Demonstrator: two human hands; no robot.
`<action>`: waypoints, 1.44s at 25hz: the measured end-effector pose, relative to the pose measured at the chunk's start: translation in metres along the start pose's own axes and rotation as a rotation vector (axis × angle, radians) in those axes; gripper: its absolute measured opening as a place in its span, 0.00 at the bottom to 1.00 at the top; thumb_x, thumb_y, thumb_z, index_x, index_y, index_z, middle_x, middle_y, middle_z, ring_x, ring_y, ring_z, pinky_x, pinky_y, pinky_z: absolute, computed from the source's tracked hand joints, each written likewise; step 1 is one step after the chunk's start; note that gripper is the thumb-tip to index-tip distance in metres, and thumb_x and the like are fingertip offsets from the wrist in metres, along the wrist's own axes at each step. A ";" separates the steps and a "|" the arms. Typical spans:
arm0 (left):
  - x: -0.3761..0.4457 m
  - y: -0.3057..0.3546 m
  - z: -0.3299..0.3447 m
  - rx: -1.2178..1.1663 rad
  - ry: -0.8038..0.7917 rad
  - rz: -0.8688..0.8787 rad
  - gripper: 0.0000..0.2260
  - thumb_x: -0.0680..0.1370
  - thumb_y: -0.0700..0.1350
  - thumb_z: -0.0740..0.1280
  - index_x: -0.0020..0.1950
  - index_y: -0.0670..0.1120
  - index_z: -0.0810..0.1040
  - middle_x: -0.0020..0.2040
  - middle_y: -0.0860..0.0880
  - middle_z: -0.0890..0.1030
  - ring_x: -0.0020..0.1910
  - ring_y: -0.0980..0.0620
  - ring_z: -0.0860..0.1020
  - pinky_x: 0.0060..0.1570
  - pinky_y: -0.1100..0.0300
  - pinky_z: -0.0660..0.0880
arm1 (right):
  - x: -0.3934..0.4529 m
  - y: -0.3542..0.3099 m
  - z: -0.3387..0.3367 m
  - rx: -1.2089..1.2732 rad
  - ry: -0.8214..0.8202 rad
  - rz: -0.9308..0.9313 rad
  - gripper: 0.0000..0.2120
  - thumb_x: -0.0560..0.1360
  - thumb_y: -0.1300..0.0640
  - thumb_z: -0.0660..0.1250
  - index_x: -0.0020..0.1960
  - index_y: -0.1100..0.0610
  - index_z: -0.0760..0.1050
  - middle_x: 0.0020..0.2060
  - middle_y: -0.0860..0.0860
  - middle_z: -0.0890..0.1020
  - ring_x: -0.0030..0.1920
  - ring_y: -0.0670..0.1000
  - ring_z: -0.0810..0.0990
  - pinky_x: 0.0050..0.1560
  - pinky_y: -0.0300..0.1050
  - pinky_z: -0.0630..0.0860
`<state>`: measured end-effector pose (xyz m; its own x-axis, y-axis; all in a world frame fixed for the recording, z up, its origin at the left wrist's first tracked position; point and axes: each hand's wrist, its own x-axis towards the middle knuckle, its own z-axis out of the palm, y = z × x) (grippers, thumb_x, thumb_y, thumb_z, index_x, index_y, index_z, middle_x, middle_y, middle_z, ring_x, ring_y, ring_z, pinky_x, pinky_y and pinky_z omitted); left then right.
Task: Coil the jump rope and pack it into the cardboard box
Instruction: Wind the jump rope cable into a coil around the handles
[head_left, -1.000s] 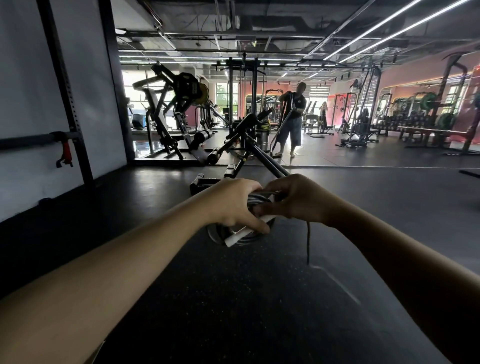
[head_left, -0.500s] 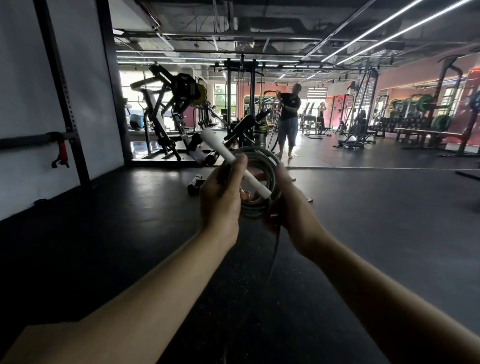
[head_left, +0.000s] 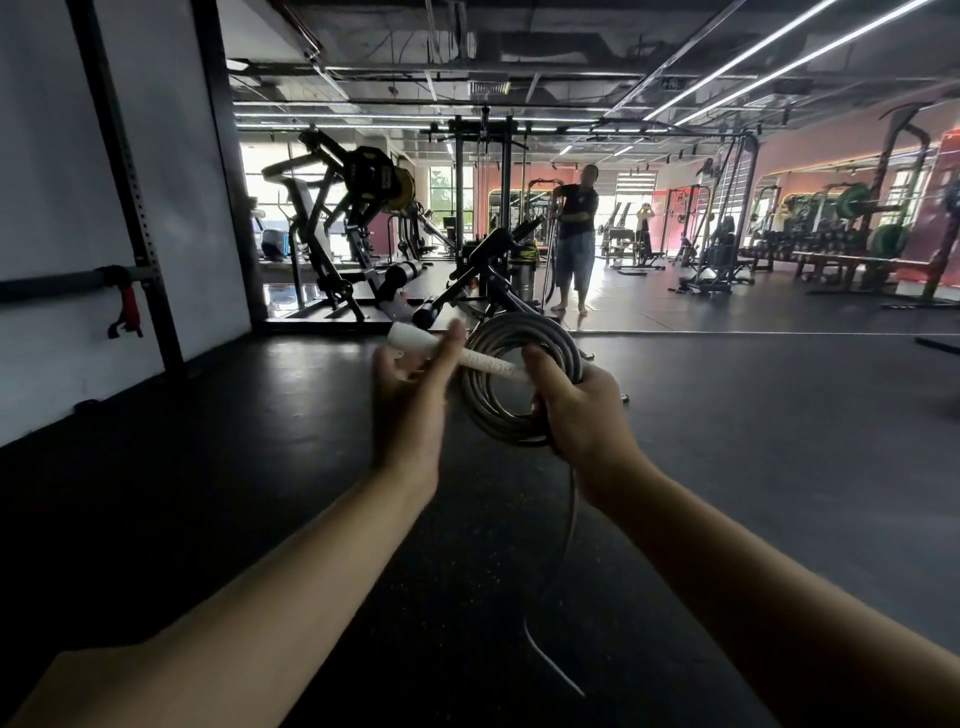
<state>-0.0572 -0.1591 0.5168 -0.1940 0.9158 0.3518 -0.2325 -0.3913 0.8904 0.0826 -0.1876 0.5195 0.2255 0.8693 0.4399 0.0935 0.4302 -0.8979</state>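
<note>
The grey jump rope (head_left: 511, 421) is wound into a round coil held upright at chest height. My right hand (head_left: 579, 415) grips the coil's right side. A loose tail of rope (head_left: 558, 566) hangs from under that hand down to the dark floor. The white handle (head_left: 452, 352) lies across the coil's upper left. My left hand (head_left: 413, 400) holds this handle between thumb and fingers. No cardboard box is in view.
Dark rubber gym floor (head_left: 753, 441) spreads ahead. Black exercise machines (head_left: 358, 228) stand just beyond my hands. A rack upright with a red clip (head_left: 124, 306) is on the left wall. A person (head_left: 574, 234) stands farther back, with weight racks (head_left: 857, 239) at the right.
Both hands rose with the coil from waist height. The coil turned to face me and the white handle swung up across it. My left hand shifted left along the handle.
</note>
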 end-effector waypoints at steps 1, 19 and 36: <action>0.009 0.010 -0.010 0.023 0.029 0.087 0.30 0.74 0.58 0.75 0.73 0.51 0.71 0.65 0.49 0.80 0.63 0.52 0.79 0.64 0.52 0.76 | 0.005 -0.005 -0.007 -0.065 -0.039 -0.009 0.17 0.82 0.53 0.67 0.35 0.56 0.76 0.25 0.48 0.74 0.22 0.41 0.70 0.23 0.35 0.67; 0.019 0.041 -0.006 0.222 -0.417 0.012 0.06 0.77 0.49 0.74 0.44 0.48 0.81 0.28 0.58 0.80 0.31 0.63 0.79 0.40 0.63 0.73 | 0.028 -0.030 -0.063 -0.182 -0.322 -0.071 0.23 0.82 0.36 0.57 0.43 0.50 0.82 0.33 0.54 0.76 0.29 0.53 0.68 0.29 0.43 0.63; -0.007 0.003 0.033 -0.084 -0.195 -0.244 0.18 0.76 0.61 0.71 0.55 0.48 0.86 0.52 0.48 0.89 0.56 0.48 0.85 0.57 0.48 0.79 | -0.002 -0.019 0.002 0.175 -0.064 0.104 0.10 0.80 0.55 0.69 0.43 0.61 0.79 0.22 0.47 0.78 0.19 0.40 0.73 0.20 0.33 0.66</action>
<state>-0.0249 -0.1639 0.5262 0.0616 0.9805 0.1864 -0.3289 -0.1564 0.9313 0.0783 -0.1971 0.5355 0.1627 0.9224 0.3504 -0.0985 0.3685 -0.9244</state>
